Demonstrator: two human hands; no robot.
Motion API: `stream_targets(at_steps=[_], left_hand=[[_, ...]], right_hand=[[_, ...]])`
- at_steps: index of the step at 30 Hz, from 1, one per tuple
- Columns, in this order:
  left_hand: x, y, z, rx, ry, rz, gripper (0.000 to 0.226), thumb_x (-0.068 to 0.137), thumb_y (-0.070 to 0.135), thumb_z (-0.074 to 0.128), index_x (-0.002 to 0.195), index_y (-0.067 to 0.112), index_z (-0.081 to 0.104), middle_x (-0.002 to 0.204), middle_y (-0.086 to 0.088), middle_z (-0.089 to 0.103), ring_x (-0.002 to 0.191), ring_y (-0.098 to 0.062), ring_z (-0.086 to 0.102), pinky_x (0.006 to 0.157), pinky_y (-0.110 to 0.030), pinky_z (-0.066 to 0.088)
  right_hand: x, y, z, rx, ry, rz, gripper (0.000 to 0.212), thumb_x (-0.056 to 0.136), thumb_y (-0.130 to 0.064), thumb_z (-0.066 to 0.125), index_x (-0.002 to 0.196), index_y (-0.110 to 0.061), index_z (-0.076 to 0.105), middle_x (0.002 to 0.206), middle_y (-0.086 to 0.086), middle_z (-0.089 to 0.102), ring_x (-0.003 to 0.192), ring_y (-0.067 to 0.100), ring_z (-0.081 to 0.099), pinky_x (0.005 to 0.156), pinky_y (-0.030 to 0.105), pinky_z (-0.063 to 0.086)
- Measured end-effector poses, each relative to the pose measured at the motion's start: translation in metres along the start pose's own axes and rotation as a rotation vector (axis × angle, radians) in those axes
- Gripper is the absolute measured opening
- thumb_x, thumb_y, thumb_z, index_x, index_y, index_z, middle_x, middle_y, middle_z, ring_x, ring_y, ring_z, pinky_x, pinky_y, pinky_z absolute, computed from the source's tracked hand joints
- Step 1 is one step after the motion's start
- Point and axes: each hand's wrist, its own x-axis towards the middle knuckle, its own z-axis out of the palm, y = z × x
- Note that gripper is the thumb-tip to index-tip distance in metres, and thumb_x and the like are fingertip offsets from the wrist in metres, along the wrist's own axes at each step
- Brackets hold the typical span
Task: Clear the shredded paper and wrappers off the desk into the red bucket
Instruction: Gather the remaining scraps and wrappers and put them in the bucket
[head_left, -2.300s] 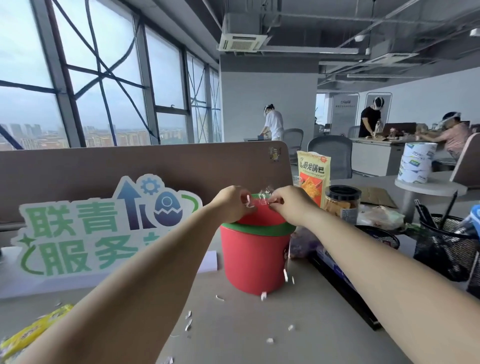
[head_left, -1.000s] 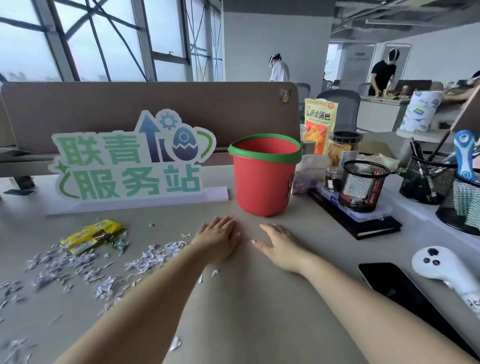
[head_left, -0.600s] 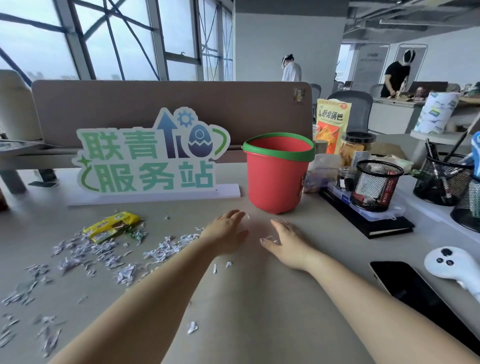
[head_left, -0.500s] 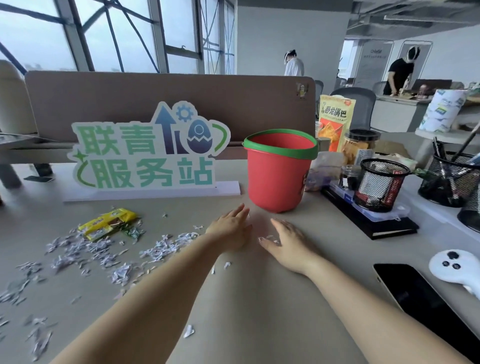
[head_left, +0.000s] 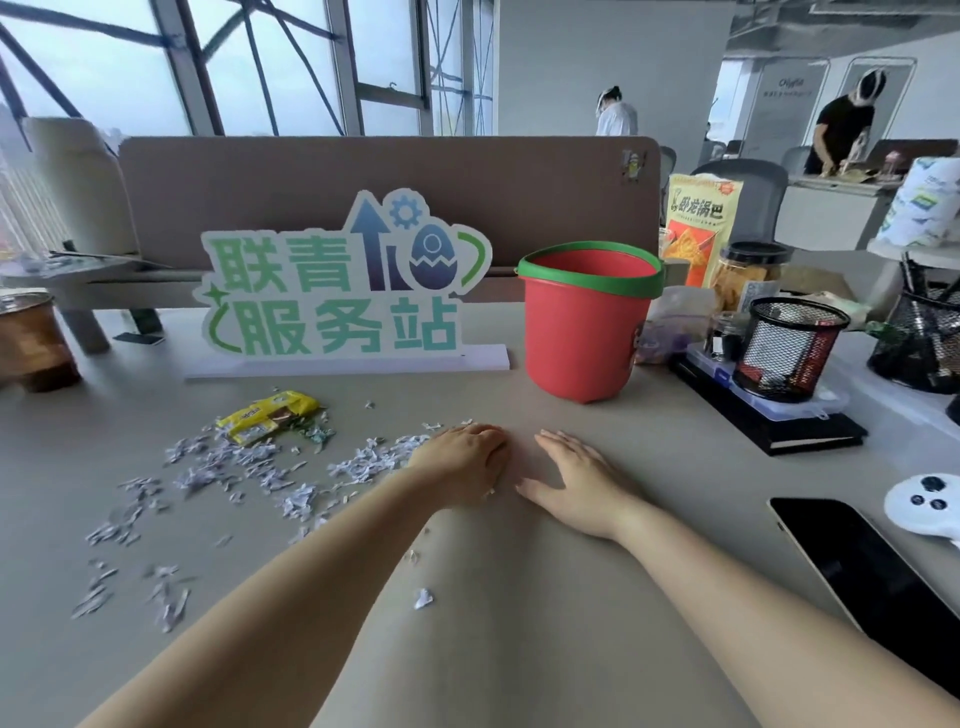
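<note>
The red bucket (head_left: 582, 338) with a green rim stands upright on the beige desk (head_left: 545, 623), a little beyond my hands. White shredded paper (head_left: 234, 467) is scattered over the desk's left half. A yellow wrapper (head_left: 265, 415) and a small green one lie at the heap's far edge. My left hand (head_left: 462, 462) rests palm down at the right edge of the shreds, fingers slightly curled and holding nothing. My right hand (head_left: 576, 483) lies flat on bare desk beside it, fingers apart. A few loose scraps (head_left: 423, 597) sit between my forearms.
A green-lettered sign (head_left: 337, 291) stands behind the shreds, against a brown partition. Black mesh cups (head_left: 789, 348) on a dark box, snack bags and a jar crowd the right. A dark tablet (head_left: 872, 571) and a white controller (head_left: 930, 501) lie near right. A copper pot (head_left: 31, 343) sits far left.
Both hands came down from the bucket's rim to the desk and have slid left toward the shredded paper. My view has turned left and downward.
</note>
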Motion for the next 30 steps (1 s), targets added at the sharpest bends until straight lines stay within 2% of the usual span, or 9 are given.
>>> stream_targets(at_steps=[5, 8, 11, 13, 16, 19, 23, 26, 30], left_hand=[[-0.049, -0.014, -0.01, -0.092, 0.035, -0.022, 0.034, 0.094, 0.025, 0.042, 0.123, 0.019, 0.058, 0.135, 0.0, 0.055, 0.125, -0.02, 0.049, 0.106, -0.032, 0.037], [-0.079, -0.028, -0.015, -0.128, 0.073, 0.011, 0.047, 0.087, 0.04, 0.039, 0.12, 0.016, 0.06, 0.132, -0.004, 0.057, 0.125, -0.022, 0.05, 0.106, -0.032, 0.038], [-0.112, -0.052, -0.018, -0.008, 0.068, -0.077, 0.078, 0.074, 0.065, 0.023, 0.141, 0.027, 0.036, 0.155, 0.002, 0.026, 0.143, -0.017, 0.023, 0.117, -0.034, 0.02], [-0.13, -0.069, -0.016, 0.063, 0.081, -0.232, 0.071, 0.082, 0.065, 0.024, 0.146, 0.034, 0.018, 0.159, 0.008, 0.006, 0.147, -0.015, 0.005, 0.121, -0.038, 0.007], [-0.15, -0.083, -0.014, 0.081, 0.061, -0.42, 0.062, 0.092, 0.059, 0.024, 0.147, 0.036, 0.006, 0.158, 0.009, -0.006, 0.147, -0.015, -0.007, 0.12, -0.039, -0.004], [-0.151, -0.089, -0.01, 0.044, 0.027, -0.502, 0.068, 0.089, 0.065, 0.019, 0.147, 0.035, 0.003, 0.158, 0.008, -0.006, 0.146, -0.013, -0.007, 0.12, -0.039, -0.004], [-0.129, -0.097, -0.01, 0.036, 0.047, -0.509, 0.073, 0.087, 0.069, 0.016, 0.148, 0.031, 0.004, 0.159, 0.009, -0.001, 0.146, -0.01, -0.006, 0.121, -0.037, -0.002], [-0.112, -0.107, -0.01, 0.025, 0.063, -0.489, 0.071, 0.088, 0.067, 0.015, 0.148, 0.03, 0.007, 0.158, 0.011, 0.004, 0.146, -0.008, -0.003, 0.121, -0.036, 0.0], [-0.097, -0.117, -0.015, -0.003, 0.074, -0.445, 0.062, 0.093, 0.059, 0.02, 0.147, 0.03, 0.014, 0.158, 0.011, 0.012, 0.146, -0.007, 0.004, 0.12, -0.032, 0.003]], right_hand=[[-0.013, -0.04, 0.016, 0.062, -0.049, -0.066, 0.077, 0.082, -0.06, 0.05, 0.144, -0.02, 0.028, 0.155, -0.002, 0.026, 0.143, 0.012, 0.021, 0.118, 0.03, 0.017], [-0.021, -0.055, 0.017, 0.227, -0.12, -0.091, 0.071, 0.082, -0.049, 0.06, 0.142, -0.025, 0.031, 0.15, -0.003, 0.034, 0.134, 0.01, 0.037, 0.11, 0.024, 0.027], [-0.019, -0.056, 0.01, 0.317, -0.116, -0.052, 0.07, 0.084, -0.043, 0.061, 0.143, -0.022, 0.031, 0.151, -0.001, 0.032, 0.13, 0.016, 0.043, 0.107, 0.025, 0.031], [-0.011, -0.055, 0.009, 0.246, -0.09, -0.018, 0.074, 0.085, -0.048, 0.056, 0.145, -0.018, 0.025, 0.155, 0.002, 0.025, 0.135, 0.02, 0.038, 0.113, 0.029, 0.027], [0.004, -0.061, 0.019, 0.021, -0.115, -0.016, 0.083, 0.086, -0.059, 0.042, 0.148, -0.015, 0.009, 0.159, 0.004, 0.006, 0.146, 0.019, 0.01, 0.119, 0.032, 0.009], [0.019, -0.068, 0.027, -0.059, -0.117, -0.001, 0.089, 0.084, -0.066, 0.038, 0.148, -0.017, 0.0, 0.159, 0.001, -0.004, 0.147, 0.017, -0.002, 0.119, 0.034, 0.003], [0.051, -0.075, 0.031, -0.052, -0.099, 0.026, 0.093, 0.083, -0.068, 0.037, 0.148, -0.013, 0.0, 0.159, 0.004, -0.003, 0.147, 0.018, -0.001, 0.119, 0.034, 0.002], [0.066, -0.083, 0.034, -0.082, -0.127, -0.044, 0.082, 0.087, -0.061, 0.038, 0.148, -0.014, 0.009, 0.159, 0.002, 0.006, 0.147, 0.016, 0.006, 0.117, 0.029, 0.005], [0.066, -0.096, 0.033, 0.003, -0.191, -0.216, 0.062, 0.093, -0.041, 0.043, 0.147, -0.019, 0.021, 0.158, -0.001, 0.017, 0.145, 0.011, 0.014, 0.115, 0.024, 0.009]])
